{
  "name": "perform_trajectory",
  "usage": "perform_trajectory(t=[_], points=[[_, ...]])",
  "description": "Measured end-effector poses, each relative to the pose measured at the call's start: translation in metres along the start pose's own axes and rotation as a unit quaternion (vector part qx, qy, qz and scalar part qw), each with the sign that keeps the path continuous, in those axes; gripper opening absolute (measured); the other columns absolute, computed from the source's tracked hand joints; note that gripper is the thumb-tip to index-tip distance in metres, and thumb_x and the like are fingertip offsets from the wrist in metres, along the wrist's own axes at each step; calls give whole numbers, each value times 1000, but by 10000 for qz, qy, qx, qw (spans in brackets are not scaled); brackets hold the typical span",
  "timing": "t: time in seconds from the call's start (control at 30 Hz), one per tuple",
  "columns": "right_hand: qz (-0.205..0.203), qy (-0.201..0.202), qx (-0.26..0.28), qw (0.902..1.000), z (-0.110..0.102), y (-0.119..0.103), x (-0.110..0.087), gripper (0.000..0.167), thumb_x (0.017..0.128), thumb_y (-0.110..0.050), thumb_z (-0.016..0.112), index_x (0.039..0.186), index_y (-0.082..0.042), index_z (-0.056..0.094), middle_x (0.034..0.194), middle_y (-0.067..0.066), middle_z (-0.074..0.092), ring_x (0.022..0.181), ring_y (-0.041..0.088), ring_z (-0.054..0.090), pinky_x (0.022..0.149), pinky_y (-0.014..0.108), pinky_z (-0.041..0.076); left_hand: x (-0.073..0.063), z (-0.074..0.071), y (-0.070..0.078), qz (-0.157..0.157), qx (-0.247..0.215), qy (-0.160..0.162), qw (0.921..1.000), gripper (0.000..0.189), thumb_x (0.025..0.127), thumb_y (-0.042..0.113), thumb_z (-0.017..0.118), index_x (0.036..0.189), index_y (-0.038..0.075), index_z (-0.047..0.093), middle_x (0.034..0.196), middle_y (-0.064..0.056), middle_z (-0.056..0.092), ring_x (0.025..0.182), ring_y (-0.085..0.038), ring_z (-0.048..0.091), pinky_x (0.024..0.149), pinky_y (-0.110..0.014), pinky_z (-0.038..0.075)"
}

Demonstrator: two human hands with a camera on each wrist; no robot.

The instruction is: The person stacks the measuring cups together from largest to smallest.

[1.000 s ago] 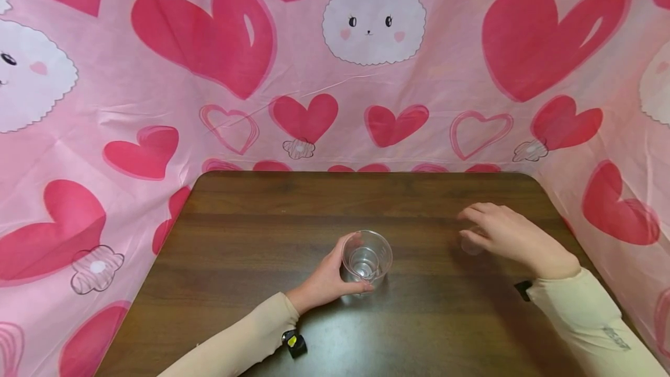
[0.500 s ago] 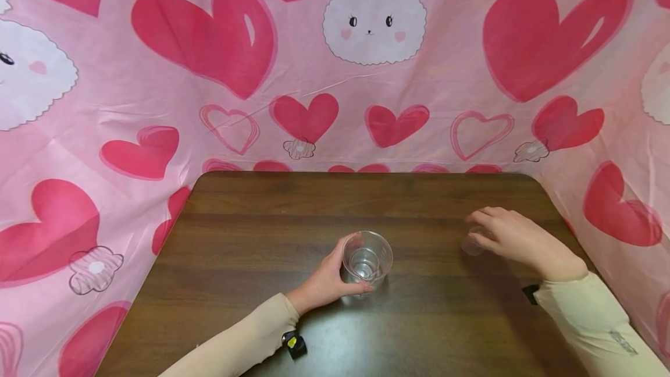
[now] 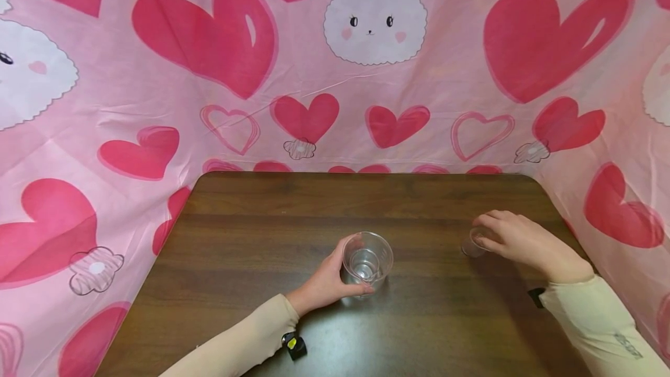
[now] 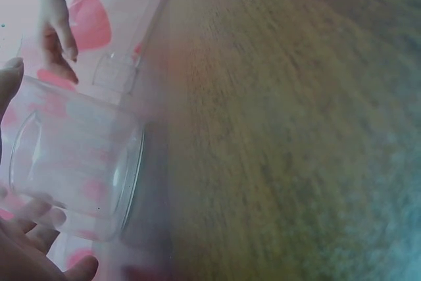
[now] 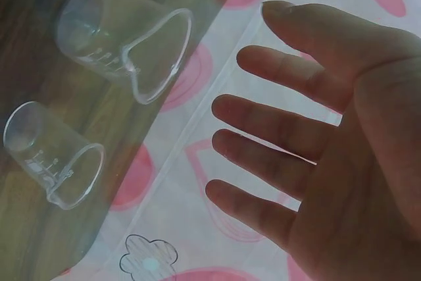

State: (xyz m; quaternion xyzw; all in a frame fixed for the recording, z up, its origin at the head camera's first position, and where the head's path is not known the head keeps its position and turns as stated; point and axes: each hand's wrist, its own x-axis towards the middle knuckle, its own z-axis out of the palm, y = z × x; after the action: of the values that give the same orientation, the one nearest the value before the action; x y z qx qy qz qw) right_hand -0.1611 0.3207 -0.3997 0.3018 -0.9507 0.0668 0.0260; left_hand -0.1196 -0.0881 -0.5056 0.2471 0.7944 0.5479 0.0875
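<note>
Left hand: The person's left hand (image 3: 331, 275) grips a large clear cup (image 3: 369, 260) from the side, thumb on the near side and fingers on the far.
Large clear cup: Upright in front of the person, mouth up; whether its base bears fully on the brown table (image 3: 251, 231) is hard to tell.
Right hand: The right hand (image 3: 515, 241) hovers by the small clear cup, its fingers straight and spread in the right wrist view, holding nothing.
Small clear cup: Standing at the right of the table, the small clear cup (image 3: 473, 245) sits just beneath the fingertips, and the left wrist view shows a gap between the two.
Beakers, right wrist view: A wider graduated beaker (image 5: 118, 41) and a narrower graduated beaker (image 5: 52, 156) appear; how they match the cups overhead cannot be told.
Tipping risk: The small cup looks light; a fingertip catching its rim would likely topple it.
Squeeze risk: Too tight a left grip could flex the large cup's thin-looking wall; too loose, and it may slip.
Visibility risk: Clear walls against wood and pink backdrop (image 3: 314, 45) make the edges easy to misjudge.
</note>
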Motion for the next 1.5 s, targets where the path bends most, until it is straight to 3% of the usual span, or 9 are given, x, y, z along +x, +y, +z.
perform_trajectory(t=[0.43, 0.83, 1.17, 1.5], points=[[208, -287, -15, 9994, 5, 11, -6, 37, 80, -13, 87, 111, -2, 70, 103, 16, 71, 94, 39, 69, 80, 60, 56, -1, 0, -1, -1, -95, -21, 10000, 101, 79, 29, 94, 158, 22, 32, 154, -1, 51, 141, -17, 48, 116, -38, 38], [96, -153, -125, 9998, 15, 20, -10, 45, 73, 0, 85, 114, -2, 69, 99, 17, 69, 86, 40, 68, 70, 58, 56, 0, -1, -3, -47, -184, -41, 9998, 100, 79, 27, 94, 158, 20, 34, 154, -2, 51, 143, -17, 47, 117, -38, 37], [280, -217, -56, 9994, 17, 24, -11, 49, 75, 1, 86, 121, -1, 69, 107, 19, 70, 97, 43, 67, 80, 63, 55, 0, -1, -3, -42, -52, -34, 10000, 102, 79, 30, 94, 159, 25, 30, 155, 1, 50, 142, -15, 47, 116, -39, 38], [81, -143, -145, 9998, 29, 34, -6, 55, 68, 11, 77, 121, -1, 69, 107, 21, 69, 95, 45, 66, 72, 60, 54, 1, 0, -5, -101, -59, -65, 9999, 101, 79, 28, 94, 158, 23, 31, 155, 1, 50, 141, -14, 47, 117, -40, 37]])
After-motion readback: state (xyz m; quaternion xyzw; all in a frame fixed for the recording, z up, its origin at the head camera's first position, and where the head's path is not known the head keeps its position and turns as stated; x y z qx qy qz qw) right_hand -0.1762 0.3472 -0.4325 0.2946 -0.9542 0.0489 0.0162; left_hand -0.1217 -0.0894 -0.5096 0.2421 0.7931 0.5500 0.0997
